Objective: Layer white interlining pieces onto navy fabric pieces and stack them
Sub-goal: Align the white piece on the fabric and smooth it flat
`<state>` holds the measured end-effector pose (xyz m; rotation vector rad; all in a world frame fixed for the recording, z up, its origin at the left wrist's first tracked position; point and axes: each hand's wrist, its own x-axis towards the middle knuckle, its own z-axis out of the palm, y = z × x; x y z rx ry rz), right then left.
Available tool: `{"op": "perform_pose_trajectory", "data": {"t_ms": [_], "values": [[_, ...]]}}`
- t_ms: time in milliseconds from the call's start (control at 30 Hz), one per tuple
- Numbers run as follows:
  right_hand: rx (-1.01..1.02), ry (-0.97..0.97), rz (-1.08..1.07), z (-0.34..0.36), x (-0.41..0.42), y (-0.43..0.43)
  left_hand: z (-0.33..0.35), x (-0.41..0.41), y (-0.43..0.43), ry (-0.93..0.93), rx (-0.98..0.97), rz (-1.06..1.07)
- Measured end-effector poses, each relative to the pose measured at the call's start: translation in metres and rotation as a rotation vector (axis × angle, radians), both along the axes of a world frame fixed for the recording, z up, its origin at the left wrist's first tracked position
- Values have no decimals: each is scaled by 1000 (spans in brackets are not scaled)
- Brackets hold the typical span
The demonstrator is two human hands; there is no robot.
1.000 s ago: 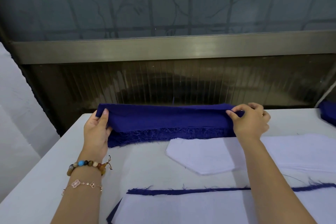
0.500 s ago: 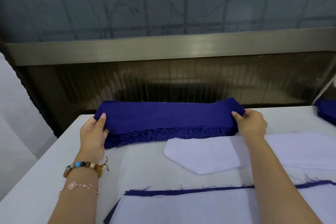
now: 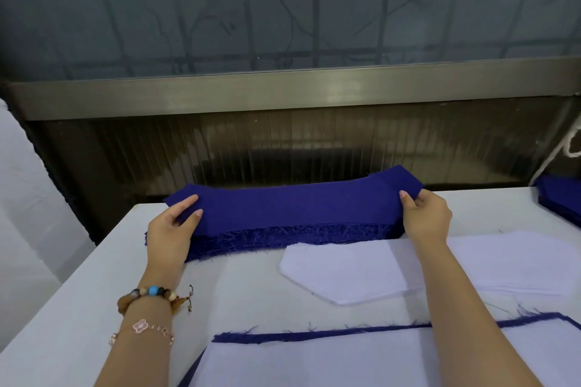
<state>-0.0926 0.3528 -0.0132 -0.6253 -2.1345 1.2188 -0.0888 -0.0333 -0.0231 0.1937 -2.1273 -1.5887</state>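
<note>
A stack of navy fabric [image 3: 283,237] with frayed edges is seen at the far side of the tabletop [image 3: 94,292], close to its back edge, behind which a metal rail [image 3: 283,88] and a dark ribbed panel rise. The top navy fabric piece [image 3: 292,207] is held above that stack: its left end is pinched by the left hand [image 3: 171,229], its right end is gripped by the right hand [image 3: 424,220], thumb on top. White interlining pieces [image 3: 345,273] are laid just in front of the stack, partly crossed by the right forearm. Nearest the camera, a layered piece [image 3: 314,364] of white interlining on navy is spread. A second navy pile [image 3: 562,201] is found at the right edge, beside a hanging white cord [image 3: 566,148]. Bare tabletop is left on the left side, up to its left edge. A beaded bracelet [image 3: 151,294] is worn on the left wrist. Compared with half a second ago, the piece's ends have been raised higher off the stack.
</note>
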Motion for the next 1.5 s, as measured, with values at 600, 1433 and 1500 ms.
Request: {"op": "perform_pose_trajectory", "data": {"t_ms": [600, 1433, 1500], "values": [[65, -131, 112, 36, 38, 28, 26, 27, 13, -130, 11, 39], [181, -117, 67, -10, 229, 98, 5, 223, 82, -102, -271, 20], [216, -113, 61, -12, 235, 98, 2, 228, 84, -121, -296, 6]]}}
